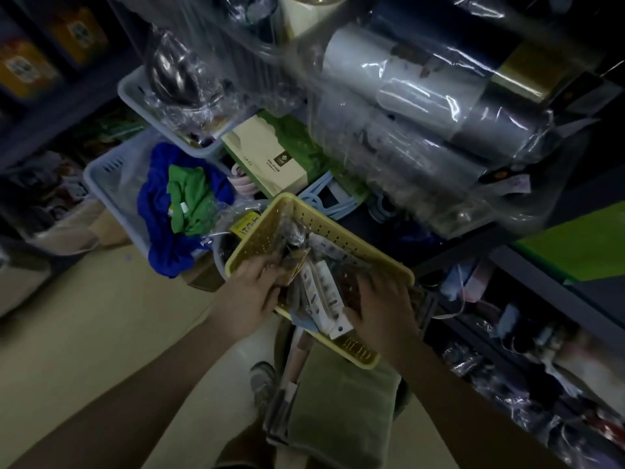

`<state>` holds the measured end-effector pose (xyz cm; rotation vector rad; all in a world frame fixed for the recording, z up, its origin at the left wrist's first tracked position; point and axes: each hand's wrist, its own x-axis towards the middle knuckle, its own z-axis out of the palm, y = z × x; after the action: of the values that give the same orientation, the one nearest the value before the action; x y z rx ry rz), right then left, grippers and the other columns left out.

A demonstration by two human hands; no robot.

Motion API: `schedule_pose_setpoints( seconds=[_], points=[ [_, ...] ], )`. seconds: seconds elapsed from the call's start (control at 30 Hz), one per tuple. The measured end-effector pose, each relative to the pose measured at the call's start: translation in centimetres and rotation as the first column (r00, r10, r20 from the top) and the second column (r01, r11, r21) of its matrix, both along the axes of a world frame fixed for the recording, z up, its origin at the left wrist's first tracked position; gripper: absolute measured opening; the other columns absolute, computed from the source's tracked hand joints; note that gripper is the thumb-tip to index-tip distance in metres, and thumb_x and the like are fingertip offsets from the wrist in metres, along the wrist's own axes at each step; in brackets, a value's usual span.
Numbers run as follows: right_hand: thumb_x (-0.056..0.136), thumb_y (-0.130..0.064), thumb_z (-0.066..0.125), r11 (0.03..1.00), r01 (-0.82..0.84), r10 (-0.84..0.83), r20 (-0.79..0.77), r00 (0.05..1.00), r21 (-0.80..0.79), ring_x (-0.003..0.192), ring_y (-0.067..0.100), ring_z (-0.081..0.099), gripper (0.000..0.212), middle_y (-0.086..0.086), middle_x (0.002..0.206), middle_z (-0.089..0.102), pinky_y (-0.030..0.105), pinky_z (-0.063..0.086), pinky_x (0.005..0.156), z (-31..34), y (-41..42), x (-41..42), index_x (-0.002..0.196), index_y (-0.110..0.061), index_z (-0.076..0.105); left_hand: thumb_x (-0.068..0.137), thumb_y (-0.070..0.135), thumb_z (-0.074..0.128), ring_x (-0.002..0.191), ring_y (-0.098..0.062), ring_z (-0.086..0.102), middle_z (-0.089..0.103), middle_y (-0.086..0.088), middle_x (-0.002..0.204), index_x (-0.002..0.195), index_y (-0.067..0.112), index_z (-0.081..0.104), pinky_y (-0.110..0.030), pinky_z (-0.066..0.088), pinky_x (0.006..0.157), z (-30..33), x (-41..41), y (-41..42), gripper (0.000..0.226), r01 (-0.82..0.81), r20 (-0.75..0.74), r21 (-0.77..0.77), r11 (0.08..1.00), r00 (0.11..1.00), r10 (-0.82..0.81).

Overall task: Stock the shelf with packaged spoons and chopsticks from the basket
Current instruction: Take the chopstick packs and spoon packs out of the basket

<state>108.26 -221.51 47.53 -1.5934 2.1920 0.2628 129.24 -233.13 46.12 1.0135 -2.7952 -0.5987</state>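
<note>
A yellow perforated basket [341, 230] sits low in the middle of the view, filled with clear-wrapped cutlery packs. A white pack [324, 289] lies lengthwise in its middle, and dark wrapped packs [294, 245] lie at its left. My left hand [252, 292] reaches over the basket's left rim with its fingers curled on the dark packs. Over the basket's right side, my right hand [382, 309] rests spread, fingers down among the packs. Whether it grips one is hidden. The dark shelf [541, 292] runs along the right.
Grey baskets [101, 184] at left hold blue and green cloth [182, 204]. A cream box [267, 157] lies behind the yellow basket. Large plastic-wrapped goods [422, 106] hang overhead. Folded olive cloth [338, 411] lies below the basket. My shoe [262, 380] stands on the pale floor.
</note>
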Motion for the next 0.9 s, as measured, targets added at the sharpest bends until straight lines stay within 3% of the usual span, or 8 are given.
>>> schedule_pose_setpoints(
  seconds=[0.1, 0.17, 0.33, 0.47, 0.57, 0.67, 0.77, 0.9],
  points=[
    [0.071, -0.071, 0.055, 0.959, 0.164, -0.155, -0.058, 0.986, 0.231, 0.138, 0.034, 0.030, 0.103, 0.015, 0.150, 0.031, 0.048, 0.023, 0.113, 0.0, -1.9, -1.4, 0.146, -0.011, 0.019, 0.081, 0.023, 0.042, 0.097, -0.032, 0.062, 0.061, -0.016, 0.107, 0.106, 0.016, 0.052, -0.037, 0.052, 0.081, 0.6, 0.9, 0.1, 0.028, 0.034, 0.000, 0.070, 0.997, 0.999, -0.034],
    [0.066, -0.073, 0.059, 0.930, 0.202, -0.185, -0.084, 0.979, 0.308, 0.134, 0.035, 0.035, 0.106, 0.016, 0.147, 0.036, 0.045, 0.031, 0.109, 0.0, -2.6, -1.9, 0.145, -0.012, 0.024, 0.081, 0.022, 0.042, 0.095, -0.028, 0.062, 0.062, -0.013, 0.106, 0.106, 0.020, 0.049, -0.034, 0.051, 0.082, 1.1, 1.2, -0.3, 0.027, 0.048, -0.038, 0.123, 0.991, 0.998, -0.043],
    [0.074, -0.065, 0.060, 0.911, 0.205, -0.152, -0.172, 0.973, 0.358, 0.129, 0.034, 0.037, 0.080, 0.014, 0.136, 0.048, 0.041, 0.035, 0.103, 1.8, -3.5, -1.5, 0.133, -0.013, 0.044, 0.083, 0.024, 0.038, 0.098, -0.015, 0.052, 0.059, -0.012, 0.110, 0.110, 0.014, 0.055, -0.024, 0.046, 0.078, 1.5, 0.5, -1.0, 0.033, 0.084, -0.062, 0.282, 0.956, 0.996, -0.069],
    [0.083, -0.056, 0.056, 0.903, 0.393, -0.386, -0.076, 0.920, 0.174, 0.109, 0.029, 0.054, 0.049, 0.012, 0.111, 0.061, 0.034, 0.043, 0.083, 5.1, -3.9, -2.2, 0.100, -0.010, 0.057, 0.090, 0.012, 0.047, 0.099, -0.014, 0.048, 0.049, 0.001, 0.109, 0.115, 0.009, 0.056, -0.022, 0.041, 0.080, 3.0, -0.6, -1.3, 0.026, 0.186, -0.067, 0.435, 0.881, 0.982, -0.174],
    [0.088, -0.050, 0.053, 0.818, 0.567, -0.576, 0.129, 0.807, 0.103, 0.077, 0.026, 0.057, 0.047, 0.004, 0.068, 0.050, 0.029, 0.040, 0.062, 8.3, -2.3, -2.6, 0.061, -0.013, 0.040, 0.092, 0.012, 0.048, 0.099, -0.013, 0.054, 0.053, 0.001, 0.105, 0.115, 0.009, 0.057, -0.024, 0.044, 0.082, 4.4, -1.2, -1.2, 0.025, 0.185, -0.058, 0.620, 0.763, 0.980, -0.190],
    [0.090, -0.044, 0.053, 0.756, 0.654, -0.644, 0.201, 0.738, 0.024, 0.050, 0.016, 0.043, 0.049, 0.002, 0.051, 0.038, 0.028, 0.030, 0.047, 11.2, 0.9, -1.4, 0.057, -0.009, 0.043, 0.092, 0.016, 0.048, 0.089, -0.013, 0.057, 0.060, 0.000, 0.094, 0.095, 0.013, 0.062, -0.028, 0.042, 0.079, 6.1, -2.3, -0.2, 0.014, 0.123, -0.075, 0.822, 0.555, 0.991, -0.109],
    [0.091, -0.032, 0.055, 0.675, 0.731, -0.680, 0.296, 0.671, -0.106, 0.053, 0.017, 0.050, 0.037, 0.005, 0.055, 0.049, 0.027, 0.032, 0.048, 14.0, 3.5, 0.4, 0.063, -0.008, 0.054, 0.093, 0.022, 0.045, 0.074, -0.012, 0.057, 0.062, -0.003, 0.081, 0.075, 0.018, 0.061, -0.027, 0.042, 0.067, 8.0, -3.6, 1.6, 0.025, -0.031, 0.053, 0.926, 0.377, 0.997, -0.049],
    [0.091, -0.021, 0.055, 0.462, 0.813, -0.653, 0.484, 0.582, -0.354, 0.070, 0.028, 0.060, 0.021, 0.019, 0.075, 0.066, 0.029, 0.040, 0.061, 17.4, 4.7, 1.5, 0.076, -0.010, 0.064, 0.089, 0.054, 0.036, 0.070, -0.018, 0.062, 0.070, -0.007, 0.080, 0.077, 0.011, 0.065, -0.026, 0.048, 0.060, 10.2, -4.4, 3.6, 0.053, -0.239, 0.256, 0.953, 0.187, 0.964, -0.073]
  ],
)
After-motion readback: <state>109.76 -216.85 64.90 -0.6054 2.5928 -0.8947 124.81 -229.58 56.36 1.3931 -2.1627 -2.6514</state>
